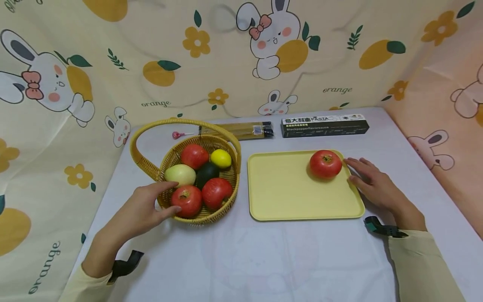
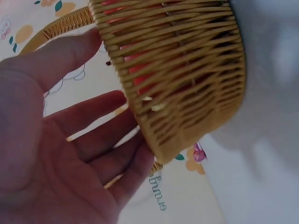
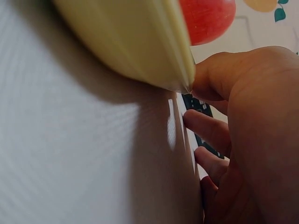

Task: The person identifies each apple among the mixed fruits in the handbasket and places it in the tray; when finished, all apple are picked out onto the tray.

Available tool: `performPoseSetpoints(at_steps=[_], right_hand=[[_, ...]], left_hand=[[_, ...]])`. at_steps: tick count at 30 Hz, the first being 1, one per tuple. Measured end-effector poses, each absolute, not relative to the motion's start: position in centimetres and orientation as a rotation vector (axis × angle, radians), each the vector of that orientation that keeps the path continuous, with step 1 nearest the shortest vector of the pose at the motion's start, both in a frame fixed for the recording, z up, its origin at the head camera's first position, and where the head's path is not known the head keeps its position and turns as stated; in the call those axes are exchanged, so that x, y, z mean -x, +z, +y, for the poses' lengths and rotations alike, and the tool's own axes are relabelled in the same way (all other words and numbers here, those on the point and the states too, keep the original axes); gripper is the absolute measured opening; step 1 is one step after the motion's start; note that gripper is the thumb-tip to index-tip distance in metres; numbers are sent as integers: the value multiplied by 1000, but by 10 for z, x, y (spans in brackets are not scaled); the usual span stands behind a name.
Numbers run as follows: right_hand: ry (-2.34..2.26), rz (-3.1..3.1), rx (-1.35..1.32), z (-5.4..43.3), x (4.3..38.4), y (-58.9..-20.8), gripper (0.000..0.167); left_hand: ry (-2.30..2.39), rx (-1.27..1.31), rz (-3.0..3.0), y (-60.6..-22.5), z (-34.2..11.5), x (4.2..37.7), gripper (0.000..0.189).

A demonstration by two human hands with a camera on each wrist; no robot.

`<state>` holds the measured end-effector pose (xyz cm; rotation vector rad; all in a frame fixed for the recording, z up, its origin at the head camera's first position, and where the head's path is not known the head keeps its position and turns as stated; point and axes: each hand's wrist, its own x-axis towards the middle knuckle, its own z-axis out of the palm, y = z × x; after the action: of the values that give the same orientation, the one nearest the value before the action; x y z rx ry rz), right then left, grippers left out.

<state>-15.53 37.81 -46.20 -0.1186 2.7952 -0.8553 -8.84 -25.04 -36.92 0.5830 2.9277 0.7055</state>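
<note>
The arched handle (image 1: 181, 121) of a golden wicker basket (image 1: 222, 212) crosses a long brown packet (image 1: 243, 131) near a black pasta box (image 1: 324, 128), the left hand (image 1: 145, 209), gripping nothing, spreads around the basket's nearest round red tomato (image 1: 188, 200), all four fingers showing only in the left wrist view, and the loose, empty right hand (image 1: 381, 186) touches a yellow rectangular tray (image 1: 283, 186).

Seven fruits (image 1: 186, 201), one basket (image 1: 205, 217), one tray (image 1: 279, 188)

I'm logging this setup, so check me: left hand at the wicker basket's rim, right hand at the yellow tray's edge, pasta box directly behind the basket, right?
Not quite: in the head view, the pasta box lies behind the yellow tray; the rest stands.
</note>
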Motion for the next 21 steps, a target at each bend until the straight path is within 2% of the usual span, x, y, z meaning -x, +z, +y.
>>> performPoseSetpoints(at_steps=[8, 16, 21], right_hand=[[-844, 2789, 106, 378, 157, -463, 73], [-822, 2783, 99, 380, 158, -463, 73], [-835, 2790, 108, 379, 157, -465, 72]], left_hand=[[548, -624, 2996, -373, -235, 96, 54], [429, -524, 2957, -372, -218, 102, 72], [482, -487, 2938, -375, -217, 104, 72]])
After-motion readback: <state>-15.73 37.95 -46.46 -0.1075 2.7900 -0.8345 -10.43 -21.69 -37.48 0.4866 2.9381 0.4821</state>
